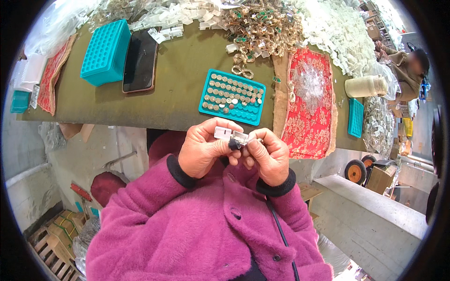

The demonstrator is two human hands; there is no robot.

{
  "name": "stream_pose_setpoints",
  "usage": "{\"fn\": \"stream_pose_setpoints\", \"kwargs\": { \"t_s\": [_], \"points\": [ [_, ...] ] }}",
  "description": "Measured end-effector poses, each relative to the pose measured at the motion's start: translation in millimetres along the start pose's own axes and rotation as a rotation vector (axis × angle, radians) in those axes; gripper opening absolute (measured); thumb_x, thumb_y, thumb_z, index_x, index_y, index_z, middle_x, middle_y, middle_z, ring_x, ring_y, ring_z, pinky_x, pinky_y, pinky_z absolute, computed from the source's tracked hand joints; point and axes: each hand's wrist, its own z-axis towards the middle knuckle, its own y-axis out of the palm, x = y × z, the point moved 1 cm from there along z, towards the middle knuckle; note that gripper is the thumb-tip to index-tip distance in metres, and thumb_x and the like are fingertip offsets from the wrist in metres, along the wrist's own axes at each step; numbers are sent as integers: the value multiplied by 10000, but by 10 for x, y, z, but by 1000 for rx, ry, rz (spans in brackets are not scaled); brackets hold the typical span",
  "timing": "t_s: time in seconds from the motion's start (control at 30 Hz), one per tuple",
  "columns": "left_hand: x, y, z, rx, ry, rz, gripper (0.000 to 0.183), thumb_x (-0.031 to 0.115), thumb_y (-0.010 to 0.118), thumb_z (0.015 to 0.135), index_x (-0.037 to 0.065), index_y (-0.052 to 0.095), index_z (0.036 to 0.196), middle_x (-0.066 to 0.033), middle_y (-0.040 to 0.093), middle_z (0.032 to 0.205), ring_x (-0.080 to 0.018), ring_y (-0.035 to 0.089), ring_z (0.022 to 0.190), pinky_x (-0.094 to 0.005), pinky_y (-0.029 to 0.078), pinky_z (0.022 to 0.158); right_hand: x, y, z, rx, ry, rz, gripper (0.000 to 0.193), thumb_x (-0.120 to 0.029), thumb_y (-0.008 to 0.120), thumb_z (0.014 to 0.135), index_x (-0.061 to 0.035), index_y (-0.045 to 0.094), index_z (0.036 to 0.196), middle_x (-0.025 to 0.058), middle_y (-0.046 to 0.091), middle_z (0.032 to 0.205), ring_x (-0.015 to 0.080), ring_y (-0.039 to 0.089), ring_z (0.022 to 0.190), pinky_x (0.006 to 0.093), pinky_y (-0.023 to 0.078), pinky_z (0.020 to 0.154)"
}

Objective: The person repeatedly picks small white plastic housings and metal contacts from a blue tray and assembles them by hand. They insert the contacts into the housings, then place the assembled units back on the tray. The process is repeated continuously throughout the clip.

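Observation:
In front of my chest, both hands are closed around a small white plastic casing with a shiny, clear or metallic-looking part at its right end. My left hand pinches the casing between thumb and fingers, and something black shows at its thumb tip. My right hand grips the shiny end, its fingertips partly hidden. Just beyond them on the table lies a teal tray with round cells. Many small silvery discs fill its rows, with a few reddish or white ones among them.
A dark phone lies beside stacked teal trays. Tangled wired parts and white plastic pieces are heaped along the back. Clear bits lie on a red patterned cloth. Another person is at the far right.

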Motion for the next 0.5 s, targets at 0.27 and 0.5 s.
{"fn": "stream_pose_setpoints", "kwargs": {
  "t_s": [0.27,0.5],
  "points": [
    [128,-70,-3,15,-37,1,252,86,679,1012,-12,616,1236,-222,703,1189,-290,758,967,-390,680,731,-369,-274,460,180,-591,-1187,288,-15,782,904,-4,679,1173,90,678,988,167,686,820,287,555,731],
    [170,-10,-3,148,-99,127,171,0,672,966,-33,679,1134,-186,734,1096,-221,739,870,-331,640,710,-312,-319,802,134,-535,-1360,319,-96,783,868,-24,671,1159,168,638,981,365,665,870,440,555,758]
  ]
}}
